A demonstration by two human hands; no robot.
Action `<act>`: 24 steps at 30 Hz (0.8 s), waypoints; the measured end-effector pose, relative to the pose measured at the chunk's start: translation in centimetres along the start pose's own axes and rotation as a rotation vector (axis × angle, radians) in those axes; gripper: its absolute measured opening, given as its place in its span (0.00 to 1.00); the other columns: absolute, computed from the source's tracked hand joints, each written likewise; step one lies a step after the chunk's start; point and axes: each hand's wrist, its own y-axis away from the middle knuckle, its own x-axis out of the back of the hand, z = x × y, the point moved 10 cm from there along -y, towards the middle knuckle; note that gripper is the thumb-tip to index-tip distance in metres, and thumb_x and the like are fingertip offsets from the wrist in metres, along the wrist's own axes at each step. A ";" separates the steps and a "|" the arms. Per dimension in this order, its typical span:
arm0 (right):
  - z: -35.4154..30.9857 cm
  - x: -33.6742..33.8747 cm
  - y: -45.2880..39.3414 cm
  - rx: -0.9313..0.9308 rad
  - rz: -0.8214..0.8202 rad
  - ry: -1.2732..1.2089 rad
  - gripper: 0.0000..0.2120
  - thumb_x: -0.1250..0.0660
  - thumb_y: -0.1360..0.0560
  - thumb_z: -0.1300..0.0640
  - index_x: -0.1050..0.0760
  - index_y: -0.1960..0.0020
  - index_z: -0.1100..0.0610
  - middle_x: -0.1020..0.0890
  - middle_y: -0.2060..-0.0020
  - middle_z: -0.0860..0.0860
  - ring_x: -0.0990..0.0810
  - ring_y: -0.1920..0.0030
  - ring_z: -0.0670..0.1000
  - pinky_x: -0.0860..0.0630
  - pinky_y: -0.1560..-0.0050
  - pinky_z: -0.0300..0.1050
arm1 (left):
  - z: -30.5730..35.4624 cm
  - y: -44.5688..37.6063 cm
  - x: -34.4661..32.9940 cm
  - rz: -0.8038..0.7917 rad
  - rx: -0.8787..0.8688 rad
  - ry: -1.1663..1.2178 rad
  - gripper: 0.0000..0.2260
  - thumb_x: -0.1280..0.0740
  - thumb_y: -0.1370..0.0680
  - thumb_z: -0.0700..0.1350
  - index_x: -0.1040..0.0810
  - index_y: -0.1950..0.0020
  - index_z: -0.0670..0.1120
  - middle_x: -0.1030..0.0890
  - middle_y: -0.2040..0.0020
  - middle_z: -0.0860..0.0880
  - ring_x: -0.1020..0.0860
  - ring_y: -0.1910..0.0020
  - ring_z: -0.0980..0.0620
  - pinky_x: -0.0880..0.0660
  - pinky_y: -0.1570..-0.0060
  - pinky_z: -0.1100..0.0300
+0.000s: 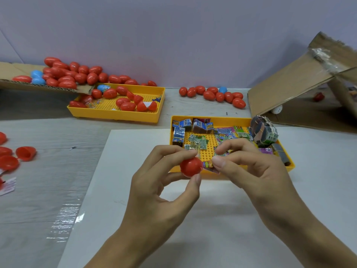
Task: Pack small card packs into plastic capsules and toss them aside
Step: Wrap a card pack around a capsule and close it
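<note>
My left hand (166,182) pinches a red capsule half (190,167) between thumb and fingertips, its mouth turned right. My right hand (251,167) pinches a small colourful card pack (209,165) at the capsule's mouth; part of the pack is hidden by my fingers. Both hands hover over the near edge of a yellow tray (210,174) holding several loose card packs (197,142) and a banded bundle (264,132).
A second yellow tray (116,113) at the back left holds red capsules and halves. More red and blue capsules lie on cardboard (58,74) far left and in a row (212,94) by the wall. Open red halves (25,152) sit at left. A cardboard box (301,88) leans at right.
</note>
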 end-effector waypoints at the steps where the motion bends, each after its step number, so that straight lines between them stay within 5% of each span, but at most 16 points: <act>1: 0.1 0.0 0.0 -0.015 -0.005 -0.013 0.06 0.28 0.33 0.50 0.16 0.68 0.49 0.21 0.56 0.42 0.22 0.57 0.39 0.27 0.63 0.32 | -0.1 0.0 0.0 0.000 0.005 -0.001 0.14 0.29 0.26 0.43 0.19 0.40 0.47 0.22 0.45 0.45 0.19 0.46 0.46 0.20 0.52 0.63; 8: 0.3 -0.2 0.0 -0.042 -0.020 -0.038 0.09 0.27 0.36 0.47 0.14 0.66 0.52 0.21 0.55 0.44 0.21 0.55 0.41 0.23 0.57 0.36 | -0.3 0.0 0.1 0.008 0.020 -0.010 0.14 0.29 0.26 0.45 0.19 0.40 0.48 0.22 0.45 0.46 0.19 0.46 0.47 0.19 0.52 0.63; 13: 0.4 -0.5 0.1 -0.059 -0.027 -0.072 0.10 0.28 0.36 0.50 0.15 0.66 0.56 0.21 0.55 0.49 0.21 0.58 0.39 0.24 0.61 0.32 | -0.3 0.0 -0.1 0.000 0.015 -0.015 0.14 0.29 0.26 0.45 0.19 0.40 0.47 0.22 0.46 0.47 0.19 0.46 0.47 0.19 0.52 0.63; 19: 0.7 -0.5 0.1 -0.063 -0.009 0.002 0.13 0.29 0.37 0.45 0.14 0.65 0.55 0.21 0.56 0.45 0.20 0.54 0.42 0.21 0.54 0.46 | 0.0 0.1 -0.1 0.004 -0.014 -0.032 0.15 0.27 0.27 0.45 0.19 0.40 0.45 0.22 0.46 0.45 0.18 0.48 0.47 0.18 0.52 0.61; 24: 0.8 -0.4 -0.1 -0.060 -0.011 0.008 0.12 0.28 0.36 0.47 0.15 0.66 0.56 0.21 0.57 0.48 0.21 0.57 0.41 0.23 0.57 0.39 | 0.4 0.2 0.0 0.021 -0.054 -0.087 0.14 0.27 0.27 0.44 0.19 0.41 0.47 0.22 0.47 0.46 0.18 0.49 0.47 0.19 0.53 0.63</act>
